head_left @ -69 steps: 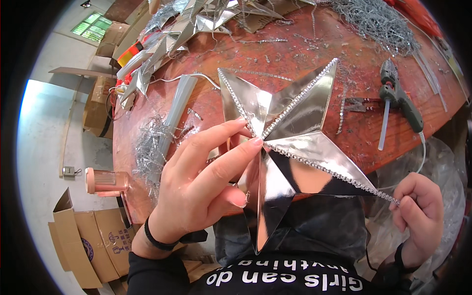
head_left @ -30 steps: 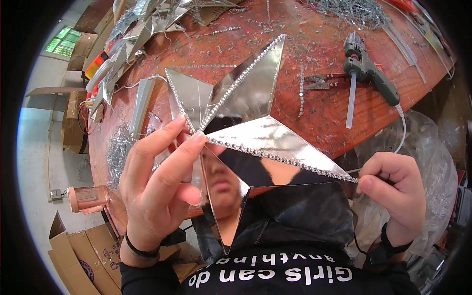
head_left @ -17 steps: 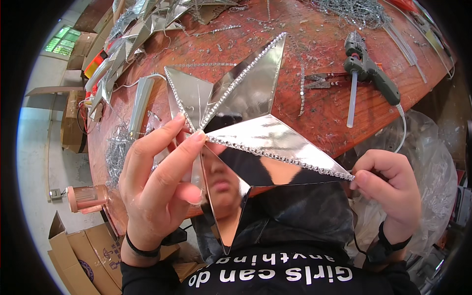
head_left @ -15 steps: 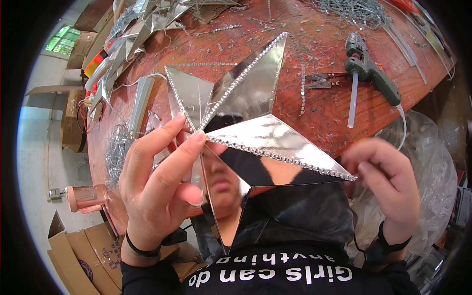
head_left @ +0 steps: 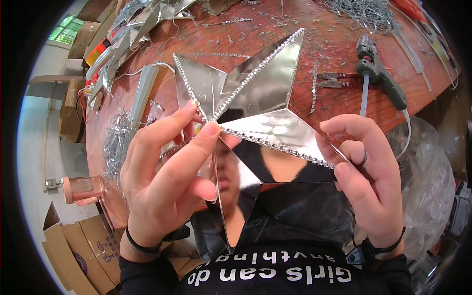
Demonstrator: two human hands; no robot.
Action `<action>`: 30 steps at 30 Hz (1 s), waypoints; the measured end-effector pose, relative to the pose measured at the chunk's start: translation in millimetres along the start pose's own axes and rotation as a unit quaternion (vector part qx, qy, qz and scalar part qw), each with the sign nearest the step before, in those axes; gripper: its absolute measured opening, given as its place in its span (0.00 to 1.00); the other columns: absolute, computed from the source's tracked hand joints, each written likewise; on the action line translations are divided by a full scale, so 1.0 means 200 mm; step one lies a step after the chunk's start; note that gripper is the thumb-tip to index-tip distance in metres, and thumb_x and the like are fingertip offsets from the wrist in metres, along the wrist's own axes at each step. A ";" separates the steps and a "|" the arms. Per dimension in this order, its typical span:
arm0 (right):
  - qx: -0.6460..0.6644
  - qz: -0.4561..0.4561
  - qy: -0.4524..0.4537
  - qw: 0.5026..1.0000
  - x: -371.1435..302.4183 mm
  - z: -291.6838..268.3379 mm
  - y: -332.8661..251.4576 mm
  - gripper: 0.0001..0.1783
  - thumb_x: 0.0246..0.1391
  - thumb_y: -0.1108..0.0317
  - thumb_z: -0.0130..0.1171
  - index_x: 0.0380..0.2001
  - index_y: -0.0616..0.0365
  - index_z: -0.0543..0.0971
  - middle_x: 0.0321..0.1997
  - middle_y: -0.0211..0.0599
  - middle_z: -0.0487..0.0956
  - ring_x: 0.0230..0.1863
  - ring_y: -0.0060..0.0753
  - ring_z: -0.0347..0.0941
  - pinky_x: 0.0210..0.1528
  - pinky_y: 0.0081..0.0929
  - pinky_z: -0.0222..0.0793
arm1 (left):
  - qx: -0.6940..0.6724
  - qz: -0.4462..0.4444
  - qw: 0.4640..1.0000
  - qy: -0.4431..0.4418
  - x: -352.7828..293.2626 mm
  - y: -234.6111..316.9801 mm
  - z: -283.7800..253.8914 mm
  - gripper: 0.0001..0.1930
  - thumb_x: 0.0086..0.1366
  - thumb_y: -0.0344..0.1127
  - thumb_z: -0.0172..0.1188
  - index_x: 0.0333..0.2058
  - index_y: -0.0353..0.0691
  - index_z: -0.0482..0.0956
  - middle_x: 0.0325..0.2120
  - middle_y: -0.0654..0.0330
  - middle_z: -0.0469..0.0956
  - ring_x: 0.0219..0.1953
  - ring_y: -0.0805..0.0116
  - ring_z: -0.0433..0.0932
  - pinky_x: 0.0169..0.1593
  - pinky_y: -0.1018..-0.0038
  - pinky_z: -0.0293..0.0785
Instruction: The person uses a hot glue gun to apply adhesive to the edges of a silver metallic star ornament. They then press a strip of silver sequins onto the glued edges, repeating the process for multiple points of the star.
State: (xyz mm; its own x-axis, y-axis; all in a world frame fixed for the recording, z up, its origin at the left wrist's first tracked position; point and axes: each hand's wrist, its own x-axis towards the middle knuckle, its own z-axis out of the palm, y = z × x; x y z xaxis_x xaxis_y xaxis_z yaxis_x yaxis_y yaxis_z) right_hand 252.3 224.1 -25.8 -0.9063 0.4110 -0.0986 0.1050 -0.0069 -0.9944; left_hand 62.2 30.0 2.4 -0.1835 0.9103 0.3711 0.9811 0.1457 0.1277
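A mirror-silver folded star (head_left: 275,78) is held up over the table's near edge. Strips of rhinestone chain (head_left: 263,61) run along several of its ridges and meet near the centre. My left hand (head_left: 167,167) grips the star close to that centre, index finger and thumb beside the strips' ends. On the right-hand point my right hand (head_left: 366,167) has closed, its thumb at the end of the chain along that ridge. The point's tip is hidden in those fingers. The lowest point, facing me, shows no chain on the part in view.
On the red-brown table (head_left: 196,39) lie a hot glue gun (head_left: 376,69), pliers (head_left: 334,79), glue sticks (head_left: 142,93) and loose rhinestone chain (head_left: 314,88). Tangled silver chain (head_left: 361,14) heaps at the back. Silver stars (head_left: 147,24) pile far left; cardboard boxes (head_left: 88,246) stand lower left.
My right hand has come in from beside the right-hand point and closed on it. The star has shifted slightly right and up, with my left hand still holding its centre.
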 end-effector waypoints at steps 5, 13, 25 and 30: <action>0.024 -0.005 0.001 1.000 0.00 0.01 0.02 0.24 0.50 0.77 0.45 0.53 0.70 0.62 0.32 0.33 0.72 0.28 0.12 0.64 0.62 0.23 0.58 | 0.009 0.006 1.000 0.002 -0.01 -0.01 0.00 0.28 0.67 0.58 0.43 0.49 0.39 0.75 0.48 0.43 0.73 0.47 0.52 0.75 0.48 0.65 0.72; 0.150 0.019 0.041 0.988 -0.02 0.03 0.01 0.30 0.49 0.70 0.46 0.56 0.70 0.59 0.35 0.40 0.75 0.34 0.20 0.71 0.36 0.14 0.63 | 0.012 0.021 1.000 0.019 -0.01 -0.02 0.02 0.28 0.67 0.58 0.43 0.49 0.38 0.74 0.48 0.44 0.73 0.46 0.54 0.76 0.47 0.65 0.73; -0.139 -0.197 0.113 0.964 0.01 -0.03 0.04 0.29 0.58 0.55 0.42 0.54 0.70 0.65 0.38 0.44 0.72 0.39 0.29 0.69 0.41 0.24 0.64 | -0.001 0.044 0.998 0.033 0.00 -0.04 0.03 0.29 0.66 0.57 0.44 0.48 0.36 0.74 0.47 0.43 0.73 0.42 0.56 0.77 0.43 0.67 0.76; -0.489 -0.307 0.088 0.811 -0.03 -0.01 -0.08 0.23 0.55 0.51 0.49 0.38 0.57 0.84 0.44 0.41 0.69 0.39 0.33 0.63 0.37 0.27 0.57 | -0.004 0.040 0.998 0.039 0.00 -0.04 0.04 0.25 0.66 0.54 0.47 0.48 0.37 0.74 0.46 0.44 0.73 0.42 0.56 0.77 0.41 0.67 0.78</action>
State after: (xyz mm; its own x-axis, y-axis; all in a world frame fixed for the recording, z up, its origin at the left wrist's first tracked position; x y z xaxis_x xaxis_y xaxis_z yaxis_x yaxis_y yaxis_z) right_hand 256.3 224.6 -9.6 -0.8475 0.1872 0.4967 0.0085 0.9404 -0.3399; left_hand 55.1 31.0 -6.1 -0.1087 0.8861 0.4505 0.9923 0.0697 0.1024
